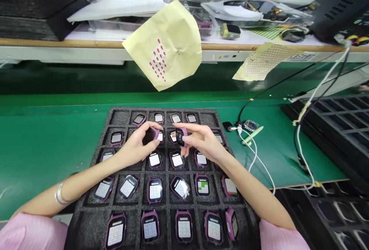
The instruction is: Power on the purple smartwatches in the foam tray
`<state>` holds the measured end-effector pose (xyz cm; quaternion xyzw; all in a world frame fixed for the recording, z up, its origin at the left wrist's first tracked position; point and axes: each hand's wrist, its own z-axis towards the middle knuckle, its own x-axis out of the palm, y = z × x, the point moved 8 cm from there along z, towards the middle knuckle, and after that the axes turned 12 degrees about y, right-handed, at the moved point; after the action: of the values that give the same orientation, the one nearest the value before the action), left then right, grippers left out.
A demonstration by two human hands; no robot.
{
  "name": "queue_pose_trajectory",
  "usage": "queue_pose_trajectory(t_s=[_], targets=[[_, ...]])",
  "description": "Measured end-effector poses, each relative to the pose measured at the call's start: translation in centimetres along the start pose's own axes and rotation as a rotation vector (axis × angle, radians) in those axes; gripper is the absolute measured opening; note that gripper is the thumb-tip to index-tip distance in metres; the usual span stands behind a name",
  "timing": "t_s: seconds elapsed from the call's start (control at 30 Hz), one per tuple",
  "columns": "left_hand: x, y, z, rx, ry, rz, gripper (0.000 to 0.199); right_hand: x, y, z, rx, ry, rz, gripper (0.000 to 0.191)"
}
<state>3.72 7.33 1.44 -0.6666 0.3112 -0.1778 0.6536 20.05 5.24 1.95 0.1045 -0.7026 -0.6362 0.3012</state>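
Both hands are over a black foam tray whose compartments hold several purple-framed smartwatches. My left hand is closed around a smartwatch with a dark screen, gripping it between thumb and fingers. In my right hand another purple smartwatch is pinched on edge, its dark face turned to the left and showing small bluish marks. Below the hands, a smartwatch with a lit white screen lies in its compartment. One smartwatch shows green blocks on its screen.
A shelf runs across the back, with yellow sticker sheets hanging from it. To the right, white cables and a light green pen-like tool lie on the green table. More black trays stand at far right.
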Motion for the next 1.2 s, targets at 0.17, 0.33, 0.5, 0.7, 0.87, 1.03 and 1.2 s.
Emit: queue_pose_trajectory(t_s=[0.17, 0.33, 0.5, 0.7, 0.87, 1.03, 1.2], targets=[[-0.1, 0.2, 0.2, 0.018, 0.011, 0.040, 0.027, 0.0, 0.1, 0.1, 0.006, -0.010, -0.019, 0.038], [0.1, -0.2, 0.0, 0.045, 0.035, 0.087, 0.028, 0.1, 0.5, 0.0, 0.004, -0.030, -0.027, 0.037], [0.2, -0.7, -0.3, 0.049, 0.036, 0.082, 0.026, 0.2, 0.4, -0.2, 0.008, -0.010, -0.041, 0.039], [0.5, 0.3, 0.1, -0.023, 0.057, -0.103, 0.048, 0.7, 0.0, 0.0, 0.023, 0.032, 0.033, 0.041], [1.3, 0.6, 0.8, -0.061, 0.111, -0.411, 0.051, 0.7, -0.7, 0.3, 0.039, 0.053, 0.090, 0.038], [1.3, 0.9, 0.8, -0.058, 0.085, -0.513, 0.045, 0.0, -1.1, 0.4, 0.036, -0.002, 0.037, 0.038], [1.5, 1.0, 0.7, -0.042, 0.113, -0.548, 0.043, -0.3, -1.2, 0.2, 0.043, -0.045, -0.023, 0.041]])
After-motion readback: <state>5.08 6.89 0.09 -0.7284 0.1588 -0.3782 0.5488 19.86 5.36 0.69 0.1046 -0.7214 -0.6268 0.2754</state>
